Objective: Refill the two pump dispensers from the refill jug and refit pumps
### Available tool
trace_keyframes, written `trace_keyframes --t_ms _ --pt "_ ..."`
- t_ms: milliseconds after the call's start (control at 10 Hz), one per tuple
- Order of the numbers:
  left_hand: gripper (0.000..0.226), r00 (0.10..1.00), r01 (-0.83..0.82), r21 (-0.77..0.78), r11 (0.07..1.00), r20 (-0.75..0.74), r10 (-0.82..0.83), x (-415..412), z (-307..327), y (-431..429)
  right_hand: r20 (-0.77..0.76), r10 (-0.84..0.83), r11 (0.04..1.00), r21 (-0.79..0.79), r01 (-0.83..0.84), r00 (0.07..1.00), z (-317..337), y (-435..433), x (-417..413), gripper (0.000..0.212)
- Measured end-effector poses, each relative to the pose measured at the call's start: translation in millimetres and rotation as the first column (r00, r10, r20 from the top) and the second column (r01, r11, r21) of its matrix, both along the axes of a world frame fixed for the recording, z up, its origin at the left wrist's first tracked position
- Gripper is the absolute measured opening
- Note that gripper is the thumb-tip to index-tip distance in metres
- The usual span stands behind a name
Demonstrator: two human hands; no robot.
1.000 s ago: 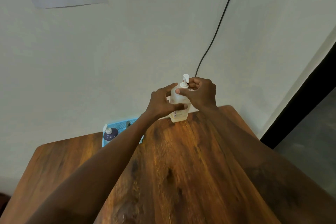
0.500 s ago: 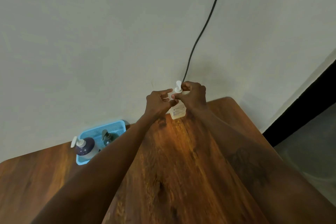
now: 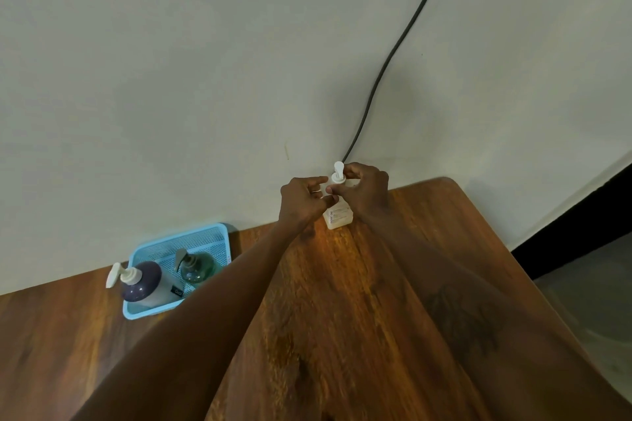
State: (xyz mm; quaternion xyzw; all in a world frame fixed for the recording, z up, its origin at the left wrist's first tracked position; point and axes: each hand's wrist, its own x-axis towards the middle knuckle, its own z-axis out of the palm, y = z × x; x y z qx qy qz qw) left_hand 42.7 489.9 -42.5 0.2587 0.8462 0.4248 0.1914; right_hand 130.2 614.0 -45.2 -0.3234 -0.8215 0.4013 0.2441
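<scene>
Gripping the white pump collar (image 3: pixel 336 178) of a small clear dispenser bottle (image 3: pixel 338 215), the right hand (image 3: pixel 367 193) has its fingers closed around the neck, while the left hand (image 3: pixel 301 200) steadies the bottle's shoulder with fingers curled against it. This bottle stands upright on the wooden surface (image 3: pixel 359 301), right against the wall (image 3: pixel 205 79), with a black cable (image 3: pixel 393 55) running down just behind it. Whether the pump is being tightened or loosened cannot be told from this view, nor how full the bottle is.

Left of the clear bottle, a light blue mesh tray (image 3: pixel 219 236) holds two more pump bottles: a dark purple one (image 3: pixel 143 280) with a white pump, and a green-tinted one (image 3: pixel 196 267) farther back in the tray. Both have their pumps seated.

No refill jug is in sight. Judging by the seated pumps, the job is either barely begun or near its end; the pictures do not settle which.
</scene>
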Motion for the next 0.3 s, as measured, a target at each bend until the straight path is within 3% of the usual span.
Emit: trace_keyframes --t_ms 300 --pt "0.063 1.0 0.008 -0.011 1.0 -0.002 -0.008 0.6 2.1 -0.9 0.034 0.008 1.0 -0.007 -0.008 0.999 2.4 -1.5 -0.4 0.061"
